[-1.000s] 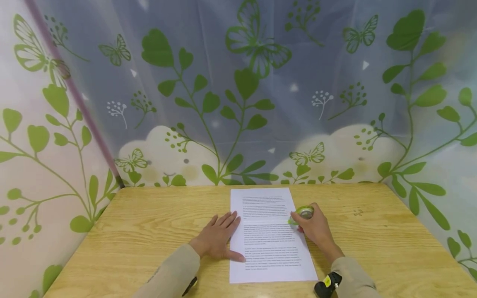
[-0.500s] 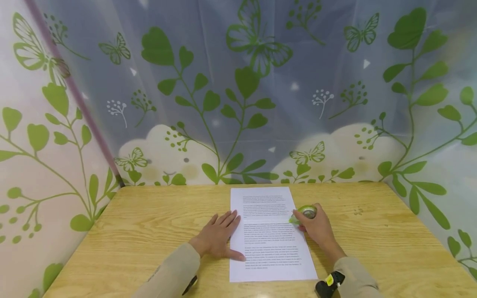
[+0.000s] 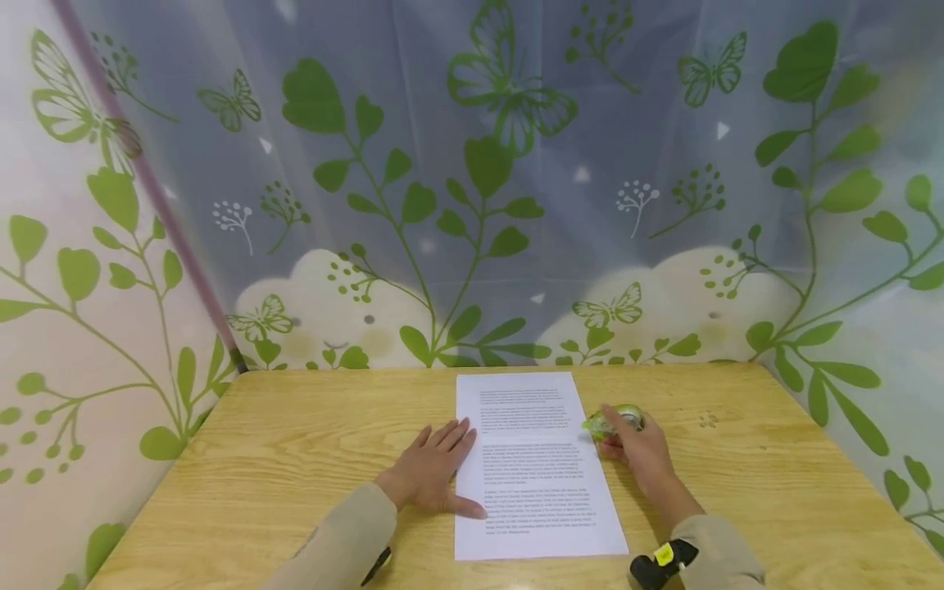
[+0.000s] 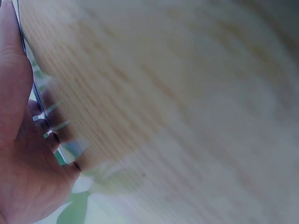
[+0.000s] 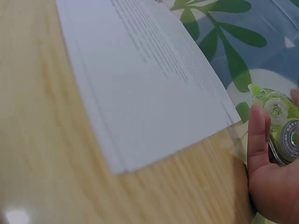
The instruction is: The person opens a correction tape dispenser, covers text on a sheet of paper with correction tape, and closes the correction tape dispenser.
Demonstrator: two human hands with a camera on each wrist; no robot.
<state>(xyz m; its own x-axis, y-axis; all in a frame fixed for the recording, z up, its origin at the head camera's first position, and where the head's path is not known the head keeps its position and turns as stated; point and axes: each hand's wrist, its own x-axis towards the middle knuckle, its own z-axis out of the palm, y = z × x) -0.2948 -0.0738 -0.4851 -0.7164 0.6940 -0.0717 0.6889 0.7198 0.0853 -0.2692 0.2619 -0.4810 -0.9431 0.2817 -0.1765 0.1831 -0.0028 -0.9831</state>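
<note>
— Tape dispenser of translucent green plastic [image 5: 275, 109], rounded: where?
— In the right hand [image 3: 646, 456], grasped between thumb and fingers, by the right edge of a white sheet of printed paper [image 3: 531, 483], far half. Contact with the sheet: cannot tell.
— Left hand [image 3: 430, 472]?
— Fingers straight, spread, resting on the sheet's left edge.
— Surroundings?
— Pale wood-grain table [image 3: 332, 442] under the sheet; blue-grey curtain with green leaf print [image 3: 420, 90] along the far side.

Printed page [image 3: 534, 471] on my table [image 3: 317, 434], curtain [image 3: 420, 246] behind. My left hand [image 3: 430, 473]'s on the page's left edge, correction tape [image 5: 276, 112] in my right hand [image 3: 643, 452] by its right.
</note>
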